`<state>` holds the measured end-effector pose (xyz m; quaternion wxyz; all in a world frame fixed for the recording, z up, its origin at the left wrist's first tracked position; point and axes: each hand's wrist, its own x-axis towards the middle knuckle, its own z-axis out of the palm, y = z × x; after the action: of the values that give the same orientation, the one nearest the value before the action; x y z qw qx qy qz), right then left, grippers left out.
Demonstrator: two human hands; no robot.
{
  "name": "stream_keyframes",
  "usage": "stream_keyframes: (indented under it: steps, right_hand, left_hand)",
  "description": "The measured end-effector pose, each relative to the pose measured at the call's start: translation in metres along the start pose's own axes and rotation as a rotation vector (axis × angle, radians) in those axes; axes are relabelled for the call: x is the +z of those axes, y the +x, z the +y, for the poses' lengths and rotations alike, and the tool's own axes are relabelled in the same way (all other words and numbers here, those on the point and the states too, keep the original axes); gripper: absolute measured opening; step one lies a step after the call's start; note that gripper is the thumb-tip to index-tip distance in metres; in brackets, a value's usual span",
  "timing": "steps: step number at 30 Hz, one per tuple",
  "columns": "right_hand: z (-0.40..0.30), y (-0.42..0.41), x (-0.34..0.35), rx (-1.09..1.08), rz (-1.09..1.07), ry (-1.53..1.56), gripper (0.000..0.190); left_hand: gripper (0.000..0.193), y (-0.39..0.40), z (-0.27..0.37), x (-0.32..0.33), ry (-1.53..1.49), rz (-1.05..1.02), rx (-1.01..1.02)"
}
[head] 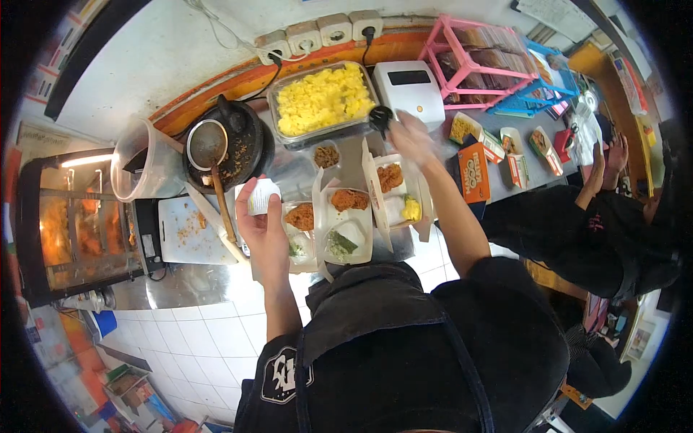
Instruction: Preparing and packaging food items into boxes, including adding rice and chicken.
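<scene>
My left hand (262,230) holds a small white paper slip (264,196) that bears print. My right hand (414,138) is blurred, beside a round black utensil (380,118) at the corner of a clear tray of scrambled egg (325,100); whether my fingers grip the utensil is unclear. Before me stand three open paper boxes. The left box (303,266) and middle box (364,253) hold fried chicken, rice and something green. In the right box (399,162) are fried chicken (390,177), rice and scrambled egg (411,208).
A small tub of brown food (326,156) sits below the tray. Leftward are a stone mortar (246,157) with a strainer (207,145), a cutting board (189,230) and a lit display warmer (89,227). A white printer (410,92), food boxes (514,143) and a co-worker's hands (603,168) are rightward.
</scene>
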<state>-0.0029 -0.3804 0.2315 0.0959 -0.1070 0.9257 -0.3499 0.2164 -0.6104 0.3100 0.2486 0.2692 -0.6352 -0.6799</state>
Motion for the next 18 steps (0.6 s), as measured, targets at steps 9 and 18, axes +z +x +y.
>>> stream_keyframes:
  steps: [9, 18]
  right_hand:
    - [-0.079, 0.077, 0.06, -0.696, -0.081, -0.565, 0.026]
    - [-0.093, 0.055, 0.117, -0.726, -0.801, -0.813, 0.031]
  left_hand:
    - [0.041, -0.012, 0.0, -0.027, -0.071, 0.155, 0.029]
    - [0.04, -0.015, 0.01, -0.035, -0.092, 0.203, -0.009]
